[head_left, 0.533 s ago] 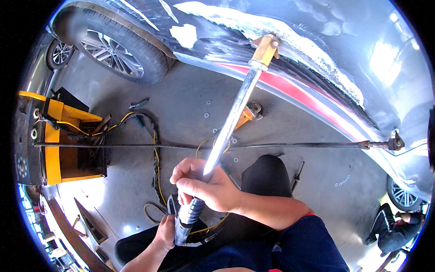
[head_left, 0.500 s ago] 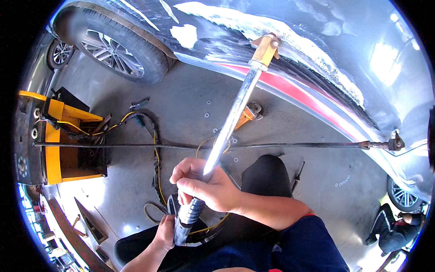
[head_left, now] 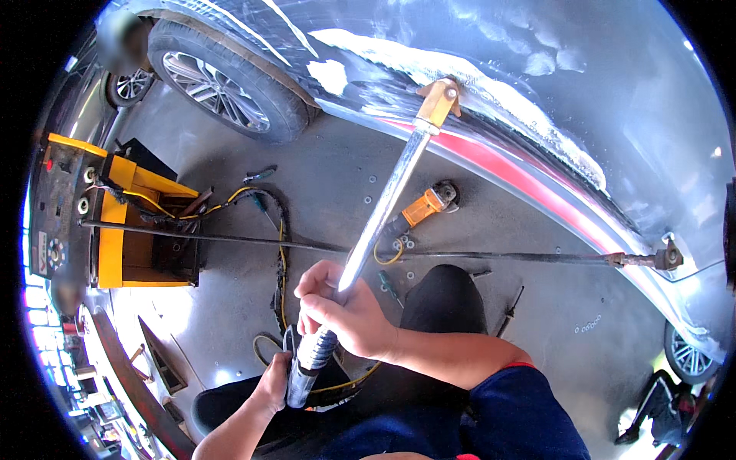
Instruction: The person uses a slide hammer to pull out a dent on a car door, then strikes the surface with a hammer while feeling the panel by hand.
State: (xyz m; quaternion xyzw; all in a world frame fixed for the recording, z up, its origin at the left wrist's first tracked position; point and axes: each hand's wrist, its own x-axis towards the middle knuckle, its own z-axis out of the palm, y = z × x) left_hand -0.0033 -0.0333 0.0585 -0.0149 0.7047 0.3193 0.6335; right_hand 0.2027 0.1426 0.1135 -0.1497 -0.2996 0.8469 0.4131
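A dent puller [head_left: 387, 203] slants across the middle, a long chrome shaft with a brass-coloured head at its far end. That head rests against the white-smeared, damaged lower side of the dark car [head_left: 491, 92]. My right hand [head_left: 356, 318] is closed around the shaft, just above a ribbed black section. Below it, my left hand [head_left: 274, 381] is closed at the tool's near end, by the black handle; its fingers are partly hidden. Beneath the shaft, an orange angle grinder [head_left: 424, 208] lies on the floor.
A long dark rod [head_left: 491, 255] runs across from the yellow and black machine [head_left: 111, 222] to a clamp [head_left: 668, 256] on the car. Black and yellow cables [head_left: 282, 268] trail over the floor. Someone in dark clothes [head_left: 665, 406] is at the far right.
The view has shifted slightly, so the machine and wheel sit further right. The puller's head appears a little lower and further left. Both hands keep hold of the tool.
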